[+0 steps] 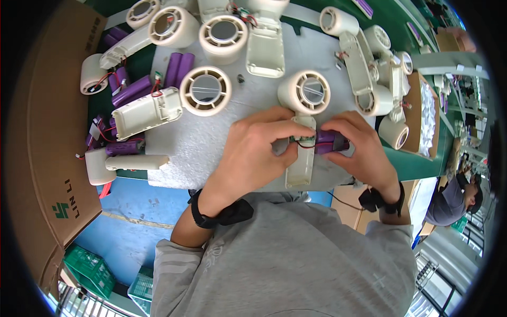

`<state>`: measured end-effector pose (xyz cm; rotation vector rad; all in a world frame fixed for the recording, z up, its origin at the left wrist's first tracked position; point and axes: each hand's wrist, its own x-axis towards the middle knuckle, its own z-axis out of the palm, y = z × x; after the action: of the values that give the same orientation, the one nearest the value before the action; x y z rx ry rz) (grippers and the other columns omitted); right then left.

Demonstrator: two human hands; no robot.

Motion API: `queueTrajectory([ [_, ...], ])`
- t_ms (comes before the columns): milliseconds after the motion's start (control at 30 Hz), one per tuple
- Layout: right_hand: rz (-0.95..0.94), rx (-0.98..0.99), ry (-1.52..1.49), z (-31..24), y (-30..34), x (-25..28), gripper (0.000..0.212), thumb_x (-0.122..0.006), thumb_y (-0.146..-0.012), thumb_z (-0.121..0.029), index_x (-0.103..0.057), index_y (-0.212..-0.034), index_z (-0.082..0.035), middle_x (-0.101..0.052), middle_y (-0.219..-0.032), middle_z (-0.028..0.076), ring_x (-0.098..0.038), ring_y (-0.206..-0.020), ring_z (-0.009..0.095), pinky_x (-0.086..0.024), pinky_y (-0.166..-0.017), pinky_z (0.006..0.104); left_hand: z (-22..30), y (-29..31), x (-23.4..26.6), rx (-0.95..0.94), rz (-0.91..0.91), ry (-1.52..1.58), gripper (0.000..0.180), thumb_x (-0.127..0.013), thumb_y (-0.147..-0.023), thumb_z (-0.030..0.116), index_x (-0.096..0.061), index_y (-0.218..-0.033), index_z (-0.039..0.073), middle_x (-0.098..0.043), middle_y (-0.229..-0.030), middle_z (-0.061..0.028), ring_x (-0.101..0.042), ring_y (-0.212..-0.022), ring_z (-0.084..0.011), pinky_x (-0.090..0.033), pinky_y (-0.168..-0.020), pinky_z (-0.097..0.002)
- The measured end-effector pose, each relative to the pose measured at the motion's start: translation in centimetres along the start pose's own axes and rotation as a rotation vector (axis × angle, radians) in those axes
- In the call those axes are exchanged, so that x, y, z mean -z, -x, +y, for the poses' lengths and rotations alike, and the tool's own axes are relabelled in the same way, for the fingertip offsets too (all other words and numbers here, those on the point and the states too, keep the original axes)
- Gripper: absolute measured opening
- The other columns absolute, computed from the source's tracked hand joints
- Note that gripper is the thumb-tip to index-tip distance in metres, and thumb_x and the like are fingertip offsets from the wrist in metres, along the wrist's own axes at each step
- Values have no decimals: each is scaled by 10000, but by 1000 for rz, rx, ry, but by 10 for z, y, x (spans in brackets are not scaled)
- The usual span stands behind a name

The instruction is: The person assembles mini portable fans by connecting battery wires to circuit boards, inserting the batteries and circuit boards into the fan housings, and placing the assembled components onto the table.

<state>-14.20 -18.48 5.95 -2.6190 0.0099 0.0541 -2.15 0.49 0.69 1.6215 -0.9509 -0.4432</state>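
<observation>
A cream handheld fan housing (302, 94) lies in front of me, its round head away from me and its open handle shell (300, 173) toward me. My left hand (252, 147) pinches a small green circuit board (303, 139) over the handle, thumb and forefinger closed on it. In my right hand (360, 147) is a purple battery pack (326, 141) with a dark patch on it, just right of the handle. Red and black wires run between board and battery. My fingers partly cover both parts.
More cream fan housings (223, 38) lie at the back, left and right. Purple batteries (178, 70) are among those at left. A grey foam mat (195, 153) covers part of the green table. Cardboard boxes (58, 132) stand at both sides; another person (454, 201) is far right.
</observation>
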Motion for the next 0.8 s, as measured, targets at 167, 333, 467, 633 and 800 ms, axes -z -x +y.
queueTrajectory([
  [167, -273, -98, -332, -1, 3, 13, 718, -773, -673, -1, -460, -1318, -47, -615, -991, 131, -643, -881, 234, -528, -744, 344, 6, -4, -1, 59, -2, -15, 350, -660, -681, -75, -734, -974, 102, -681, -1005, -88, -657, -736, -170, -510, -604, -258],
  [333, -504, -281, -1071, 2, 20, 13, 781, -708, -735, 37, -335, -1416, -42, -609, -1043, 144, -661, -916, 236, -547, -721, 352, 7, -7, -12, 18, 11, -84, 369, -667, -677, -72, -740, -987, 113, -689, -1006, -97, -661, -718, -172, -521, -611, -252],
  [467, -482, -409, -1420, -4, 31, 4, 819, -698, -731, 59, -296, -1435, -54, -581, -1110, 153, -666, -933, 295, -564, -738, 367, 6, -6, -8, 42, -21, -68, 367, -702, -666, -62, -744, -986, 112, -695, -1028, -121, -676, -705, -193, -530, -605, -261],
  [633, -395, -306, -1581, -12, 42, -11, 875, -754, -661, 66, -315, -1407, -57, -537, -1171, 170, -652, -981, 337, -579, -757, 386, 2, -7, -5, -33, -57, -100, 376, -767, -645, -27, -746, -994, 111, -696, -1040, -145, -690, -709, -212, -535, -599, -278],
  [800, -360, -381, -1391, -16, 46, -10, 882, -815, -585, 35, -387, -1351, -56, -544, -1145, 162, -618, -1047, 337, -557, -791, 403, 1, -6, -5, -85, -50, -145, 392, -819, -624, 54, -743, -1005, 106, -693, -1037, -160, -698, -733, -241, -544, -603, -296],
])
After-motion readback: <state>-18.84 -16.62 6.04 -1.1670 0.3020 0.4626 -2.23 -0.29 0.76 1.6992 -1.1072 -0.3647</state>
